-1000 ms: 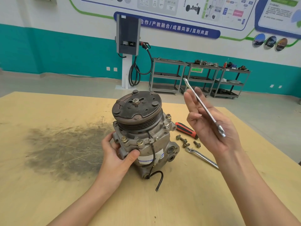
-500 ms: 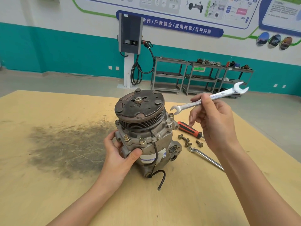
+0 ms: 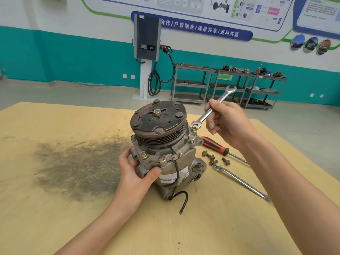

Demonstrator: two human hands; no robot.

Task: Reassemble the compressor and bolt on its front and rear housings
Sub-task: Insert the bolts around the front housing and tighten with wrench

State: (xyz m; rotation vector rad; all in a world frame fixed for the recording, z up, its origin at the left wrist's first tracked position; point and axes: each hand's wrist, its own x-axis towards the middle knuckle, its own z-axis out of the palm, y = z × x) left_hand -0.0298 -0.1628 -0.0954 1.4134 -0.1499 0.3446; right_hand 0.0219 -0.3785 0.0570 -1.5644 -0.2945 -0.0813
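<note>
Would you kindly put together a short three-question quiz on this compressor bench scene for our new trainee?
1. True or false: the left hand steadies the compressor at its housing flange.
2. Which tool does the right hand grip? A) the red-handled screwdriver B) the combination wrench C) the second wrench lying on the table
3. Fill in: the loose bolts lie on the table between the compressor and the ____.

Key
1. True.
2. B; its ring end sits at a bolt beside the pulley.
3. Screwdriver.
</note>
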